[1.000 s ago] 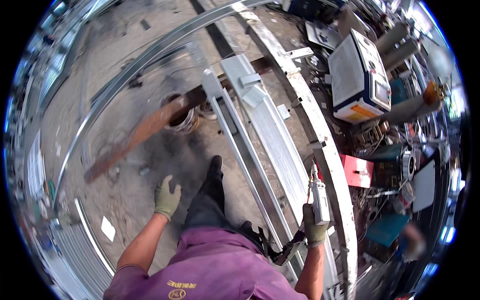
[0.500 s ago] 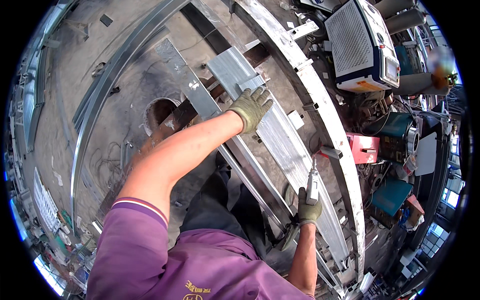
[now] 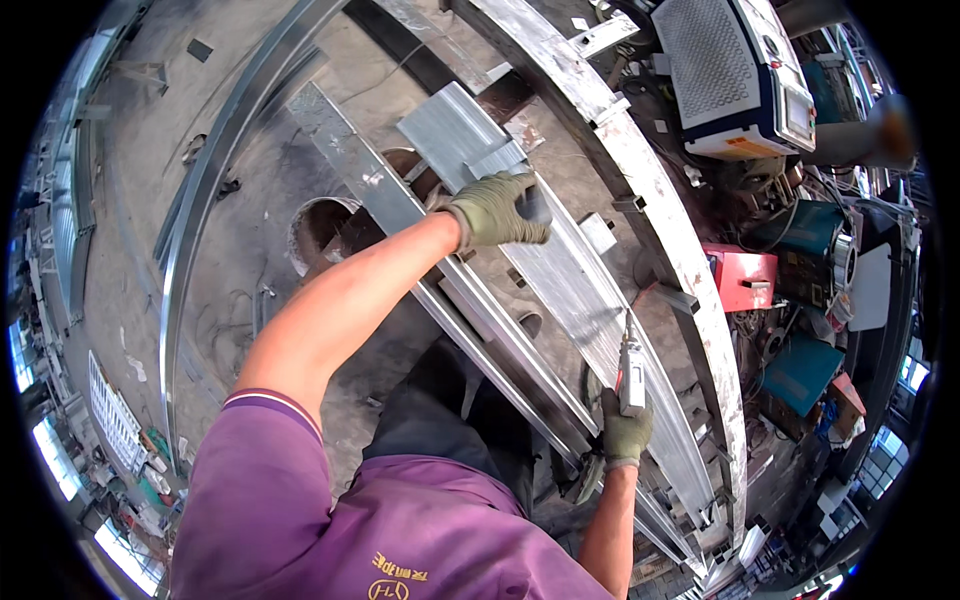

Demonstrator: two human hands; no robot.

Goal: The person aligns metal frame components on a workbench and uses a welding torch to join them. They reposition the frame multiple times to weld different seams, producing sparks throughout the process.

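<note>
My right hand [image 3: 626, 428], in an olive work glove, is closed around a white and grey handheld welding torch [image 3: 632, 378]. Its narrow nozzle points away from me over a long silvery metal beam [image 3: 590, 310]. Farther along the beam, my left hand [image 3: 490, 210], gloved alike, arches over it with thumb and fingers apart. A dark patch lies between thumb and fingers, perhaps shadow. Just beyond that hand, a short metal piece [image 3: 498, 158] lies across the beam. Nearer to me, another metal profile [image 3: 375, 185] runs alongside, partly under my left forearm.
A long, pale steel beam [image 3: 660, 210] stands beyond the workpiece. On the right are a white and blue machine cabinet [image 3: 710, 75], a red box [image 3: 742, 278] and teal machines [image 3: 800, 375]. An open round pipe [image 3: 310, 235] and a long metal channel [image 3: 185, 230] lie to the left.
My left hand has gone from lying flat with spread fingers to an arched shape over the beam. The torch and my right hand have shifted little; the whole view has turned slightly.
</note>
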